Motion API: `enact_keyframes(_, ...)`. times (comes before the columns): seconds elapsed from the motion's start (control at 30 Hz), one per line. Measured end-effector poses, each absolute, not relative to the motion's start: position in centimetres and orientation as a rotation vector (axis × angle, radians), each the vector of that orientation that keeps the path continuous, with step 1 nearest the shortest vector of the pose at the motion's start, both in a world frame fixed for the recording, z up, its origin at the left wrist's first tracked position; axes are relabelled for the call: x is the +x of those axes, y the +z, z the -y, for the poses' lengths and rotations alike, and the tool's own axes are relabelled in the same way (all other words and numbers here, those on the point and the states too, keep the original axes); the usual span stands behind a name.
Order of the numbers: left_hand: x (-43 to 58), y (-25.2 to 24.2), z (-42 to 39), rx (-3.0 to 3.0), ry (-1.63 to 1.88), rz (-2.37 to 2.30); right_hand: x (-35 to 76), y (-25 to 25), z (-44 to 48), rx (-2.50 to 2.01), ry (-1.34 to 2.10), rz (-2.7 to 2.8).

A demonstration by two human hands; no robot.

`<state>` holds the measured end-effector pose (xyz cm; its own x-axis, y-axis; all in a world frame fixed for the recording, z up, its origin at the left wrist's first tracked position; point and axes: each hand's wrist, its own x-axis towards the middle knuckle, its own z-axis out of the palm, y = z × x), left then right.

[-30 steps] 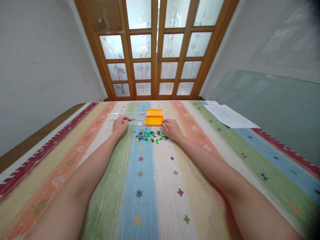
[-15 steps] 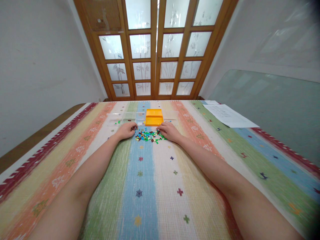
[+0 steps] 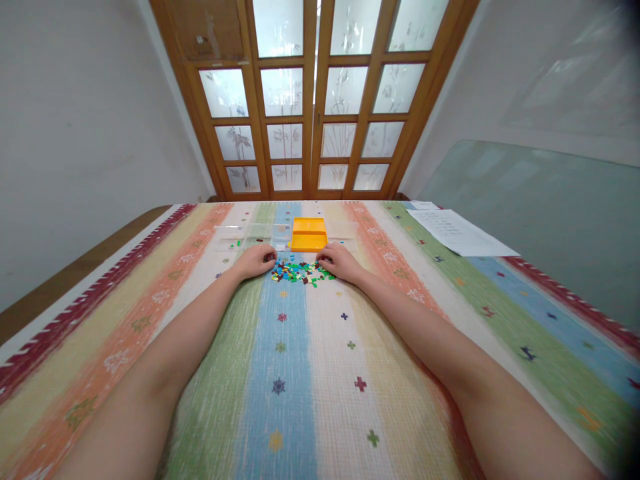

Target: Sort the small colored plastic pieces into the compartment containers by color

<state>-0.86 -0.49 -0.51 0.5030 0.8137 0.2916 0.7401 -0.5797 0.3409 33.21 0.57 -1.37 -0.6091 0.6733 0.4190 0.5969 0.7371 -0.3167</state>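
Table, head view: striped cloth on the table (image 3: 280,413), its far edge in sight, its near edge hidden below the frame.
Loose pile: small bricks (image 3: 297,272) in green, blue, dark red, yellow and cream, midway between the left and right edges, nearer the far edge.
Left hand: the left hand (image 3: 256,261) rests at the pile's left end, fingers curled in and thumb close to them; I cannot tell whether a brick is pinched.
Right hand: the right hand (image 3: 340,262) is at the pile's right end, fingers bent, tips down among the bricks; a grip cannot be made out here either.
Yellow box: the yellow box (image 3: 309,241) lies beyond the pile, toward the far edge, a ridge dividing it.
Clear trays: a left clear tray (image 3: 274,231) and a right clear tray (image 3: 350,233) flank the box; green pieces (image 3: 239,243) and a dark piece (image 3: 259,241) show at the left one, a blue piece (image 3: 342,242) at the right.
Fingering the bricks: best done, I judge, by taking one brick at a time between thumb and fingertip, wrists low, so neighbours do not scatter.
Writing: paper sheets (image 3: 453,233) near the far right corner carry faint lines, too small to read; no brand is legible on box or trays.
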Motion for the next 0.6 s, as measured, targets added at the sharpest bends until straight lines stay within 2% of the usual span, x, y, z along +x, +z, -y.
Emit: enact_keyframes(0.6, -0.69, -0.80, 0.38, 2.574, 0.642, -1.376, 33.24, -1.62, -0.77, -0.977, 0.228, 2.412)
